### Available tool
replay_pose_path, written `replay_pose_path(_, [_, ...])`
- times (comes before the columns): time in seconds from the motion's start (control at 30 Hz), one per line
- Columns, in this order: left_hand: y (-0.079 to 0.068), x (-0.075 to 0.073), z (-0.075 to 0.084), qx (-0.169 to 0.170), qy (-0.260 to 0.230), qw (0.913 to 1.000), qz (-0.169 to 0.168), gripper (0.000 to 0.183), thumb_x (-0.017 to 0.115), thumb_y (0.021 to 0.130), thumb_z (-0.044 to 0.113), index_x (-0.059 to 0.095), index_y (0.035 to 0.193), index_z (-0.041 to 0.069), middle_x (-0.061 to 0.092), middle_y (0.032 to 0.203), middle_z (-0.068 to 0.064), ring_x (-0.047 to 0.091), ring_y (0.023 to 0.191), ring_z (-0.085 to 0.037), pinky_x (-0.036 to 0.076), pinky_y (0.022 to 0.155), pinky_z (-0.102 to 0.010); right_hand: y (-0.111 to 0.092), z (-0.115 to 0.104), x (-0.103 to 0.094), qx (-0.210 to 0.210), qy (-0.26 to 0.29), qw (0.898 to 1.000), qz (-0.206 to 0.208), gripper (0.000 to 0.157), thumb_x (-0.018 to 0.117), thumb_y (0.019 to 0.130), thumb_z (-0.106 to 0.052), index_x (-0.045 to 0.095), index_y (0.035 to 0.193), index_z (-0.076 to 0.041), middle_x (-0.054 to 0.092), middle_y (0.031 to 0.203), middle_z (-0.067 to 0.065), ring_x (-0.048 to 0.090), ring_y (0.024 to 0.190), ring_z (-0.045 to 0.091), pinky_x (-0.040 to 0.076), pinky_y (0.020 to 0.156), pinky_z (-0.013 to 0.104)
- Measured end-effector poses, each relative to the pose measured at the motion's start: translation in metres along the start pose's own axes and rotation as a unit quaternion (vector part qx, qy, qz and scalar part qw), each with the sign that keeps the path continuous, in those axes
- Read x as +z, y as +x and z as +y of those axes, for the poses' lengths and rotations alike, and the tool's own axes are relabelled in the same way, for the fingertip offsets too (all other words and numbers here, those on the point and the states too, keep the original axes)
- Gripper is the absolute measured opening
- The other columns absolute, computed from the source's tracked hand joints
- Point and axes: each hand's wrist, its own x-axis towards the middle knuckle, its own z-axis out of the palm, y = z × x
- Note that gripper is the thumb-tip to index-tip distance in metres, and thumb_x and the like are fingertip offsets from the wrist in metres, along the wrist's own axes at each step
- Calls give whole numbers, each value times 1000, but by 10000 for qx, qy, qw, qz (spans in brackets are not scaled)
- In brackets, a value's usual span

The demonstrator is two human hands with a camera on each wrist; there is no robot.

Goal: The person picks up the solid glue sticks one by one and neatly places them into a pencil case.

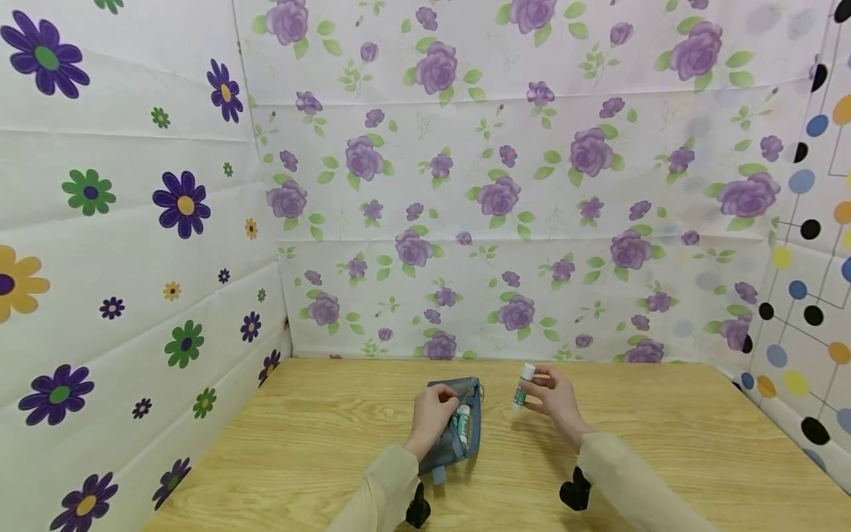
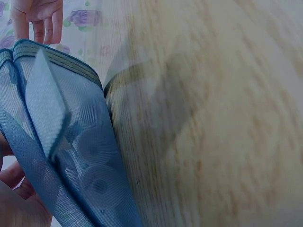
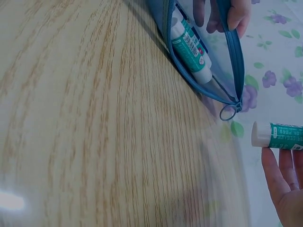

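Observation:
A blue mesh zip pouch [image 1: 476, 423] lies unzipped on the table, left of centre in the head view. My left hand [image 1: 433, 415] pinches the far side of its zipped opening between thumb and fingers, as the right wrist view shows. Inside are glue sticks [image 3: 190, 51] with white caps and green labels, next to a dark slim item. To the right of the pouch, my right hand [image 1: 557, 400] holds another glue stick [image 1: 522, 387] above the table, tilted with its white end up. In the left wrist view, round ends of things show through the mesh [image 2: 99, 184].
The wood-grain table [image 1: 299, 436] spreads to both sides of the pouch. Flowered sheets [image 1: 499, 199] hang behind and at the left, and a dotted sheet [image 1: 798, 295] hangs at the right. A ring pull [image 3: 227, 113] sits at the pouch's zip end.

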Motion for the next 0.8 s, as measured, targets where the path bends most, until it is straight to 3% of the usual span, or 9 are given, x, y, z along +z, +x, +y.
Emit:
replay_pose_path(0.23, [0,0,-1,47,-13,10000,10,9,58,83,3,67,85,0,56,72,2,50,61,-13,43,54,-28,1,4,2,-70,50,9999,-125,46,63,85,-9,40,120,9,43,108,24,53,92,31,47,73,44])
replay_pose_path(0.4, [1,1,0,53,-4,10000,19,9,58,83,3,67,85,0,57,72,1,50,61,-13,43,54,-28,22,37,-7,-233,155,9990,-348,50,68,82,-20,44,120,2,46,108,20,56,90,27,49,70,41])
replay_pose_path(0.57, [2,0,0,51,-12,10000,18,9,58,83,3,67,86,0,57,73,1,50,61,-12,43,54,-28,37,58,-9,-270,274,9979,-520,50,68,82,-21,45,118,3,47,108,21,57,90,30,49,68,42])
replay_pose_path(0.67, [2,0,0,35,8,10000,11,10,58,83,3,67,86,0,57,73,2,51,61,-12,43,54,-28,36,57,-7,-100,203,9978,-629,53,69,80,-26,46,118,2,48,107,19,57,89,27,49,69,41])
replay_pose_path(0.8, [3,0,0,37,29,10000,9,9,58,83,2,67,85,1,57,73,1,51,61,-13,43,55,-29,12,28,7,156,81,9986,-494,53,68,82,-22,44,119,6,48,106,20,57,89,29,48,71,42])
